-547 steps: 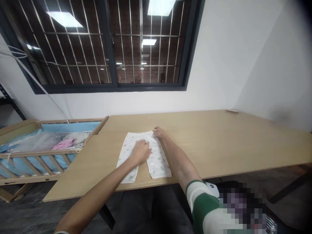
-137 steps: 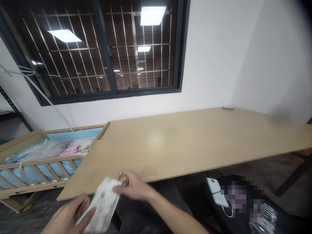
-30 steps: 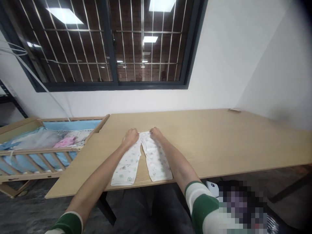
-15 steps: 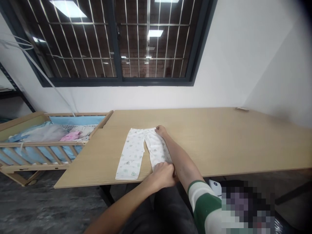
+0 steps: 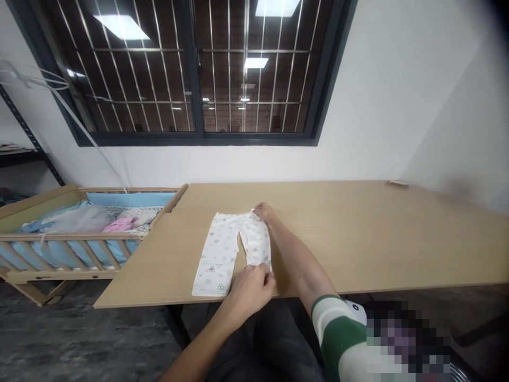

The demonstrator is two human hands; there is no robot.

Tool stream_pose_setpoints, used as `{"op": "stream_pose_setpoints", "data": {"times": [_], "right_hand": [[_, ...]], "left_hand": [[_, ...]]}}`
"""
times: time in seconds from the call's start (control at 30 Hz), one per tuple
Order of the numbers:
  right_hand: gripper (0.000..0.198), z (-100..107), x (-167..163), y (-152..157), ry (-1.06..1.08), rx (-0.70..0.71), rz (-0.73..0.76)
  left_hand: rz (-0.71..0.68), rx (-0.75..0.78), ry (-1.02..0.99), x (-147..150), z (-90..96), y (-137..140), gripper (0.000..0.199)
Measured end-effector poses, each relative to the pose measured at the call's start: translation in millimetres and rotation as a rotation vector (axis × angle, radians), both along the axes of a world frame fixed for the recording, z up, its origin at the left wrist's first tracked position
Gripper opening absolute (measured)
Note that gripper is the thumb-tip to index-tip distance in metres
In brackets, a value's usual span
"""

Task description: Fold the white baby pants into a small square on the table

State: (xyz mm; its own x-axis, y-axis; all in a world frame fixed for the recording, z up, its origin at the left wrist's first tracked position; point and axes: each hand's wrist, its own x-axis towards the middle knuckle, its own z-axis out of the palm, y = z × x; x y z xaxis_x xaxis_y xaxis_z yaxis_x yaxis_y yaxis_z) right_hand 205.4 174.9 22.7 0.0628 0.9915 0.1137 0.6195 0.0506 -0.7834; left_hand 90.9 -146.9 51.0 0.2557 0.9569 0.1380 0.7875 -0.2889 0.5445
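Small white baby pants (image 5: pixel 217 254) with a faint green and grey print lie on the table, waistband away from me and legs toward me. My right hand (image 5: pixel 263 210) reaches to the right corner of the waistband, its fingers closed on the cloth. Near the table's front edge, my left hand (image 5: pixel 254 286) is closed on the hem of the right-hand leg and hides that hem. The left-hand leg lies flat, with bare wood showing in the gap between both legs.
The wooden table (image 5: pixel 358 233) runs far to the right, with a small flat object (image 5: pixel 396 183) at its back edge. A wooden crib (image 5: pixel 95 239) holding cloths adjoins it on the left. A barred window (image 5: pixel 199 79) is in the wall behind.
My left hand has moved a little left with the hem, drawing the right-hand leg inward, closer to the other leg. My right hand stays at the waistband corner. The view has tilted slightly up.
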Motion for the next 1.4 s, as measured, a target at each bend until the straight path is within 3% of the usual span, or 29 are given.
{"op": "stream_pose_setpoints", "data": {"times": [0.27, 0.53, 0.67, 0.87, 0.93, 1.03, 1.17, 1.3, 1.4], "right_hand": [[0.023, 29, -63, -6, 0.143, -0.008, 0.065], [0.029, 23, -149, -13, 0.116, -0.026, 0.150], [0.029, 13, -174, -13, 0.047, 0.003, 0.158], [0.024, 2, -183, -21, -0.052, 0.022, 0.177], [0.022, 3, -182, -27, -0.074, 0.036, 0.203], [0.022, 11, -180, -39, -0.097, 0.080, 0.274], [0.031, 26, -174, -76, -0.113, 0.171, 0.480], [0.060, 35, -155, -152, -0.178, 0.339, 1.058], [0.066, 33, -133, -214, -0.233, 0.320, 1.384]], "left_hand": [[0.287, 0.059, -0.127, -72, -8.9, -37, 0.029], [0.464, 0.050, 0.056, -126, -19.8, -55, 0.032], [0.532, 0.007, 0.213, -136, -28.2, -56, 0.031], [0.534, -0.040, 0.348, -137, -36.4, -59, 0.032], [0.574, 0.025, 0.394, -137, -39.7, -60, 0.032], [0.571, 0.302, 0.395, -131, -47.5, -63, 0.029], [0.420, 0.568, 0.319, -104, -61.0, -73, 0.033], [0.376, 0.622, 0.383, -73, -76.0, -81, 0.050], [0.409, 0.584, 0.404, -66, -88.4, -82, 0.054]]}}
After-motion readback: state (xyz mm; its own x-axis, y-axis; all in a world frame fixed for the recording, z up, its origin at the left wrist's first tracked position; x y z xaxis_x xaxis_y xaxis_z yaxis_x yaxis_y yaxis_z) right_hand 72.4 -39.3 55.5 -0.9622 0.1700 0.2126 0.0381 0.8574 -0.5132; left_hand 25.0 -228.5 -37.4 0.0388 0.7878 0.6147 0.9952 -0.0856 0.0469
